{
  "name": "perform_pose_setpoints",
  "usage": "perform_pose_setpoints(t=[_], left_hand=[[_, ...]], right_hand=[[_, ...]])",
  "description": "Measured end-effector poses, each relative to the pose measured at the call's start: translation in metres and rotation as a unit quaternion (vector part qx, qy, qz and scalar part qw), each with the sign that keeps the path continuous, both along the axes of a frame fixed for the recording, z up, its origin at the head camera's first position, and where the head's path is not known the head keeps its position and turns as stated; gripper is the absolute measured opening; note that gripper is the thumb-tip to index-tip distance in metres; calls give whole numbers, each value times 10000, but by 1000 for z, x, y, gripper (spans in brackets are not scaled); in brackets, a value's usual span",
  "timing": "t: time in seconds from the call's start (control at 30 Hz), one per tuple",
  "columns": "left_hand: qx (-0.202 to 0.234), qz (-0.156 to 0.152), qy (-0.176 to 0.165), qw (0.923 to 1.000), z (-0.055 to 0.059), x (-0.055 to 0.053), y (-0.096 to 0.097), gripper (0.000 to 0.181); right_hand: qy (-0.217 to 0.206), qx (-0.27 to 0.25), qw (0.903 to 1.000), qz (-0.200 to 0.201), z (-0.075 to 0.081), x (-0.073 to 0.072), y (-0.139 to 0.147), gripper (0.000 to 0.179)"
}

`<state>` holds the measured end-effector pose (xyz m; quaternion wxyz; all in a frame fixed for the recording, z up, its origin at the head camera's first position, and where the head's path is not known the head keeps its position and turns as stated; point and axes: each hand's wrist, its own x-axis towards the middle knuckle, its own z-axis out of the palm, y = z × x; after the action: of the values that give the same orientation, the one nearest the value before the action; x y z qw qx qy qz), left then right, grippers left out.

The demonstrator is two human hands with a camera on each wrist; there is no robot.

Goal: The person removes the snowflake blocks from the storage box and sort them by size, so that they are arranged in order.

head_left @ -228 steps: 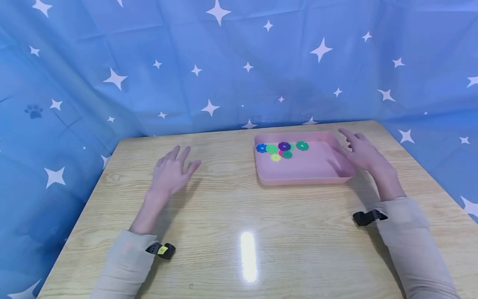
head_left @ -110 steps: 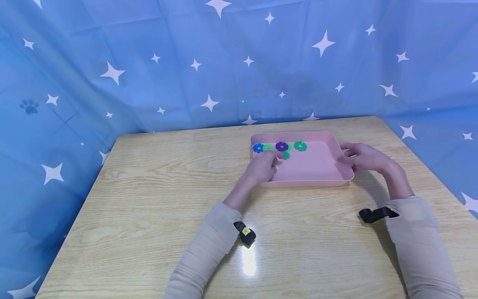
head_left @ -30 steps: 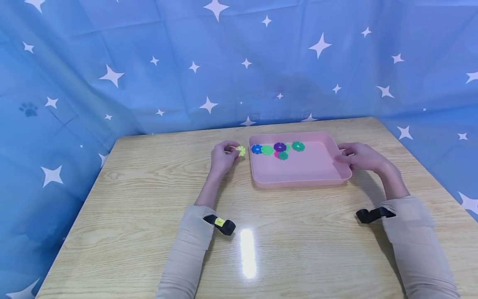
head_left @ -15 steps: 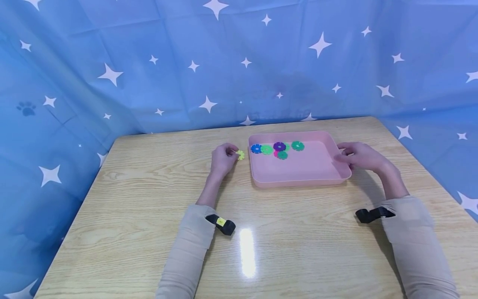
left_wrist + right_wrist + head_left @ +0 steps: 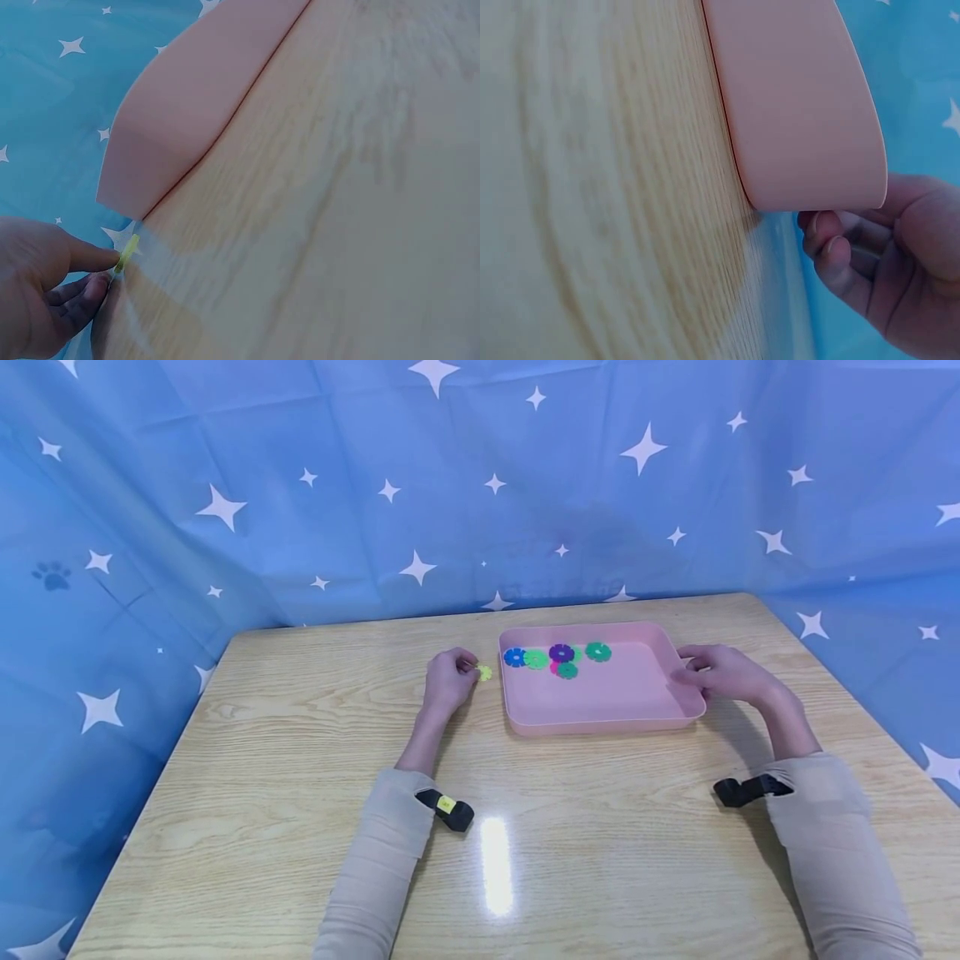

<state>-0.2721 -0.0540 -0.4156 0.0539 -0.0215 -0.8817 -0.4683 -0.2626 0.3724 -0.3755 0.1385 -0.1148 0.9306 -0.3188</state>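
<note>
Two hands are at work: the left hand (image 5: 447,681) pinches the yellow disc (image 5: 485,673) narrowly at its edge, just outside the left wall of the pink tray (image 5: 622,695); whether the disc touches the table (image 5: 315,760) I cannot tell; the right hand (image 5: 723,675) grips the tray's right wall, thumb inside, fingers curled outside; a light edge pinch should serve best, with any lowering done flat; the right grip need only steady the tray, lest the overlapping purple disc (image 5: 562,653) and its neighbours slide
</note>
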Motion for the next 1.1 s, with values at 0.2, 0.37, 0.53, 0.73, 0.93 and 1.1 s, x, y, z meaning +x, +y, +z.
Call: perform_pose_setpoints(t=[0.2, 0.37, 0.53, 0.73, 0.93, 1.1], left_hand=[[288, 19, -52, 9996, 0, 1, -2, 14], [543, 66, -73, 9985, 2, 2, -2, 15], [734, 11, -71, 9973, 7, 3, 0, 16], [999, -110, 131, 9949, 17, 6, 9, 16], [1362, -306, 393, 9894, 27, 11, 22, 17], [1466, -699, 568, 9851, 33, 17, 34, 19]], right_hand=[[-23, 54, 10000, -28, 0, 0, 0, 56], [-37, 83, 10000, -31, 1, 0, -1, 56], [-31, 75, 10000, -4, 4, 1, -3, 56], [-22, 49, 10000, 10, 6, 3, -4, 57], [-2, 54, 10000, 9, 5, 2, -3, 56], [20, 57, 10000, 20, 3, 1, -2, 56]])
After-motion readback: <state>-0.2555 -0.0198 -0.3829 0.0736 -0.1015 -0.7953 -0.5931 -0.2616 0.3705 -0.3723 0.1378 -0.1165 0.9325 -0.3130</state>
